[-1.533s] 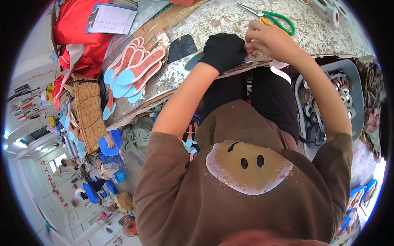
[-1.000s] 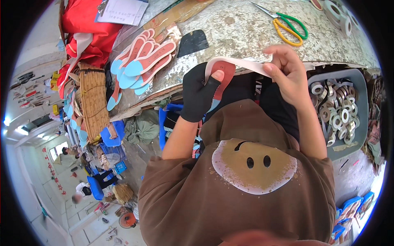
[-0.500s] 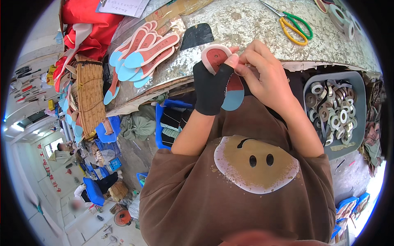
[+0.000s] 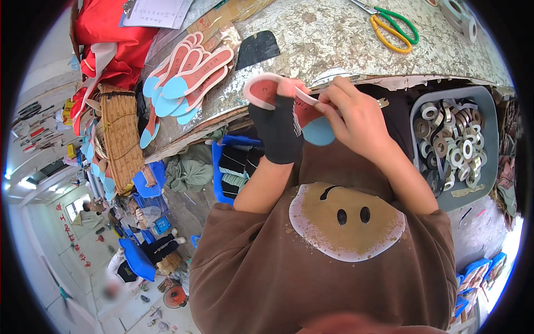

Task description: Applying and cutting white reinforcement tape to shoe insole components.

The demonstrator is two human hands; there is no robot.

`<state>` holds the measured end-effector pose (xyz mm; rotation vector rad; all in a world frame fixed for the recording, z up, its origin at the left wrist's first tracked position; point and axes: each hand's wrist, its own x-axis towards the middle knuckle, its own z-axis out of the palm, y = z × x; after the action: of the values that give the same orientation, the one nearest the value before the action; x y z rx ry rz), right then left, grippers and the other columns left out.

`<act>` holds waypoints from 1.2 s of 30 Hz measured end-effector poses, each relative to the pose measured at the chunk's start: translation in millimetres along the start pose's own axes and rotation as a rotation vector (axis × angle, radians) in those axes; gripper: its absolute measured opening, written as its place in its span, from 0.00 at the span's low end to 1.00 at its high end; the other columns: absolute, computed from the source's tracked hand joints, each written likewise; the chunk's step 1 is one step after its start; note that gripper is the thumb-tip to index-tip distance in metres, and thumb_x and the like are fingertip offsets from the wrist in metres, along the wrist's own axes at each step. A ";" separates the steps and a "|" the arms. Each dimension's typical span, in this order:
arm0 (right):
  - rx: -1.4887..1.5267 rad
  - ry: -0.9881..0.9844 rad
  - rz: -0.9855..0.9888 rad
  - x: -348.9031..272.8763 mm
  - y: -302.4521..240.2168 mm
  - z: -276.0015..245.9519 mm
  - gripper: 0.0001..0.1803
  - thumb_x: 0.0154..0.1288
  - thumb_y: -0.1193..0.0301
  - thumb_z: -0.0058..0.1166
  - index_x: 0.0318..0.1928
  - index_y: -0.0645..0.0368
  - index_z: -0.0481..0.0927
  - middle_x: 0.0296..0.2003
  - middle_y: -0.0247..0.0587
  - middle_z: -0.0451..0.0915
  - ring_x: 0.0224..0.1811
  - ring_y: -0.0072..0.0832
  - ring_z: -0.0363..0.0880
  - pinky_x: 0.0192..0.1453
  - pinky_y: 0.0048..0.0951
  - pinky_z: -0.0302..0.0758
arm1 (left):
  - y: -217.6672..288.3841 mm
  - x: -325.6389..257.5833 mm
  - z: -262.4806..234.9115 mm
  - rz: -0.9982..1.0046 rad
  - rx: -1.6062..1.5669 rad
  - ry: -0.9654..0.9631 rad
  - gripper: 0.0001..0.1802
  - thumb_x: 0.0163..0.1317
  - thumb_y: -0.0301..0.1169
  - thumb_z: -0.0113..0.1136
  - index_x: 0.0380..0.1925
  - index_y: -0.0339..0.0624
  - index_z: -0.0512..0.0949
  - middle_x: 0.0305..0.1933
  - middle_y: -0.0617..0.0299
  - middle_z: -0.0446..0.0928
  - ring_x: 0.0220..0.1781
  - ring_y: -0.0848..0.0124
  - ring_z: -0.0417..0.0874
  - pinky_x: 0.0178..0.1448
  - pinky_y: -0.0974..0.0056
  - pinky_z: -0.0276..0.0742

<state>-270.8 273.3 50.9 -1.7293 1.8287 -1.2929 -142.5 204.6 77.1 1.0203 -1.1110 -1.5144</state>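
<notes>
My left hand (image 4: 278, 131), in a black fingerless glove, is wrapped round an insole (image 4: 318, 132) just off the table's front edge. The insole is brownish red with a pale rim and a light blue end, and it is bent across the hand. At its right-hand rim my bare right hand (image 4: 356, 117) pinches with thumb and forefinger; whether a thin strip is caught there too is too small to tell. Several matching insoles (image 4: 206, 72) lie overlapped on the table to the left. Beside them is a black flat piece (image 4: 257, 49).
Scissors (image 4: 394, 30) with green and yellow handles lie on the worn table (image 4: 322, 33), near tape rolls (image 4: 459, 16). A grey bin (image 4: 492, 145) of small rolls stands right. Left are a woven basket (image 4: 123, 133), red fabric (image 4: 108, 33) and a blue crate (image 4: 218, 172).
My left hand has shifted left and turned, so the insole now bends more and its blue end sits nearer my right hand. My right hand stays at the rim. The whole view has shifted slightly.
</notes>
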 end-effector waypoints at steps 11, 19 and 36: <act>0.832 0.092 0.295 -6.1 -4.5 2.6 0.07 0.68 0.71 0.58 0.38 0.63 0.81 0.29 0.31 0.77 0.31 0.13 0.71 0.35 0.18 0.69 | 3.5 -4.3 -5.5 0.337 0.170 -0.161 0.14 0.66 0.30 0.62 0.44 0.28 0.77 0.36 0.51 0.84 0.38 0.68 0.85 0.44 0.67 0.81; 0.503 -0.003 0.205 6.6 10.2 -12.0 0.09 0.64 0.71 0.62 0.30 0.61 0.79 0.15 0.27 0.63 0.19 0.17 0.58 0.23 0.25 0.58 | -2.1 11.2 -3.5 0.414 0.372 -0.520 0.13 0.61 0.27 0.67 0.43 0.35 0.77 0.40 0.59 0.80 0.39 0.75 0.80 0.45 0.71 0.76; -0.143 -0.067 -0.044 -11.7 71.2 -62.1 0.15 0.60 0.58 0.62 0.38 0.55 0.79 0.38 0.39 0.79 0.41 0.41 0.80 0.44 0.38 0.76 | 29.7 32.2 -43.5 -0.499 0.283 -0.892 0.22 0.66 0.43 0.60 0.48 0.36 0.74 0.39 0.60 0.77 0.41 0.72 0.80 0.46 0.66 0.76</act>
<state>-359.3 298.4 26.3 -1.8722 1.8956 -1.1301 -100.4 162.3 93.0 0.8396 -1.8091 -2.3837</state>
